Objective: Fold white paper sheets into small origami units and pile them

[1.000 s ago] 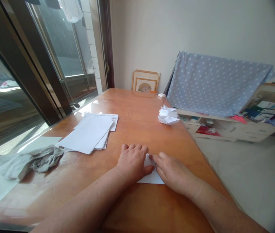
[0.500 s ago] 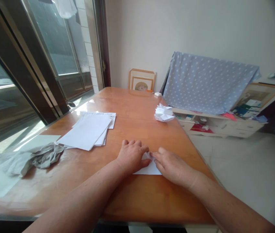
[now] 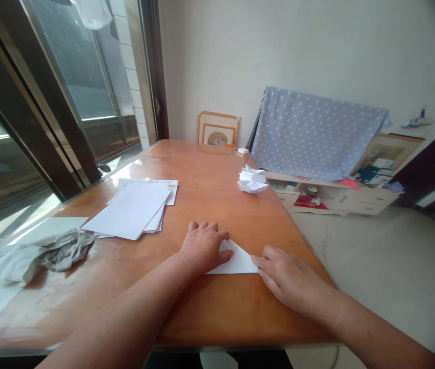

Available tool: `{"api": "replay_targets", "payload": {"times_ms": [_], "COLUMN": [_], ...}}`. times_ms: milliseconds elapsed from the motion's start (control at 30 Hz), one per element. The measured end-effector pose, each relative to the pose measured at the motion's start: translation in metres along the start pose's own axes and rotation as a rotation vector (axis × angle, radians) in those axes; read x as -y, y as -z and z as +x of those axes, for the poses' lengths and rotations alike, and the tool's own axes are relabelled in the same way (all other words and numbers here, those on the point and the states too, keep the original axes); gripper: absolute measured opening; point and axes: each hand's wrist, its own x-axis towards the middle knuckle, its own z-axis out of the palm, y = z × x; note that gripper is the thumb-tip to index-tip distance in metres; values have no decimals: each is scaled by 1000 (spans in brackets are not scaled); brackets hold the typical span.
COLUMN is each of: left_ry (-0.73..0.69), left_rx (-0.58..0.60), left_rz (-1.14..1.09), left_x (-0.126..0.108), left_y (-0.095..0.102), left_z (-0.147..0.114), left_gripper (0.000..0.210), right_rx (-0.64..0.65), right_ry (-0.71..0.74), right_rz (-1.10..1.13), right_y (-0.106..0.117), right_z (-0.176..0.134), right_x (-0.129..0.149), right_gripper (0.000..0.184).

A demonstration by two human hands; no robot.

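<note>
While both bare forearms reach in over the near edge of a glossy orange-brown wooden table (image 3: 202, 318), a white folded piece of paper (image 3: 241, 260) lies flat on the tabletop between the two hands, its straight near edge facing the person and its far side slanting down to a point at the right. The right hand (image 3: 289, 275) has its thumb and forefinger at that right corner; whether they pinch it or only press on it, I cannot tell. The left hand (image 3: 204, 248) rests over the left part of the paper, its fingers bent and apart from the thumb, bearing down rather than closing round anything.

Off to the left, a crumpled grey cloth (image 3: 67, 250) sits partly over a pale, flat sheet (image 3: 0, 301). Farther along, a loose stack of white paper sheets (image 3: 128, 209) is fanned out, a lower sheet showing dark marks along its far edge. Beyond the right hand, near the table's right edge, stands a pile of pointed, folded white paper shapes (image 3: 253, 180), and behind it a small white block (image 3: 243, 150). Past the table are a wooden-framed picture (image 3: 218, 127) and a white low cabinet (image 3: 361, 201) below a blue cloth with white dots (image 3: 317, 136).
</note>
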Motion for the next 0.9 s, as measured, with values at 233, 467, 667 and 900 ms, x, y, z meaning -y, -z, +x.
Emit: {"api": "replay_targets", "payload": {"times_ms": [233, 467, 667, 900], "left_ry": [-34, -24, 174, 335], "left_rx": [-8, -2, 19, 110], "left_rz": [1, -115, -121, -226], "left_x": [3, 8, 25, 35], "left_y": [0, 4, 13, 23], "left_z": [-1, -4, -1, 4], "left_gripper": [38, 44, 25, 27], "right_rx": [-37, -101, -126, -53], "right_ry": [25, 72, 56, 50], "right_rz": [279, 444, 578, 589], "right_y": [10, -18, -33, -29], "right_z": [23, 85, 80, 77], "right_x": [0, 14, 9, 9], "right_gripper": [19, 9, 13, 34]}}
